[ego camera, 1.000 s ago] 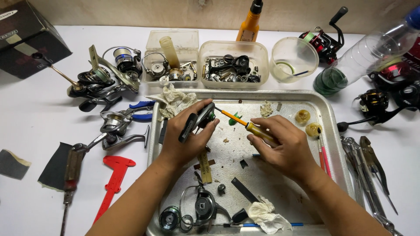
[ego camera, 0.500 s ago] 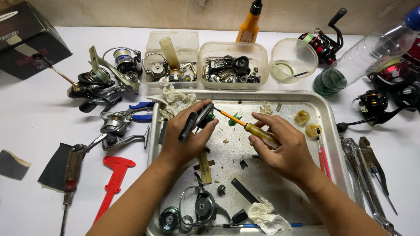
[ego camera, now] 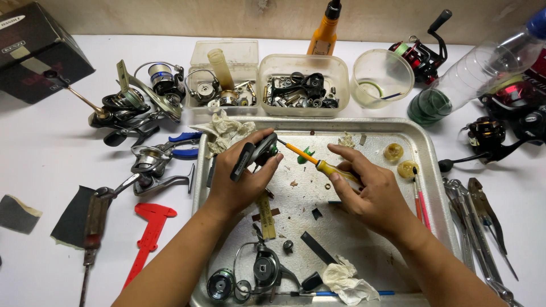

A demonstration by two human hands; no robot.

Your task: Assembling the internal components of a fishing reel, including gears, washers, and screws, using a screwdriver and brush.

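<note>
Gripping a dark reel part [ego camera: 254,156] over the metal tray [ego camera: 426,187], the left hand [ego camera: 242,176] stays clamped while the right hand [ego camera: 372,196], fingers closed on a yellow-handled screwdriver [ego camera: 318,165], keeps its tip seated, barely shifted.

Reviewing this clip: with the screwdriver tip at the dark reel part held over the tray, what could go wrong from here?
1. The left hand holds the dark reel part in the air, so the screwdriver in the right hand might slip toward the fingers.
2. A freed screw could drop into the metal tray and get lost among the scattered debris there.
</note>
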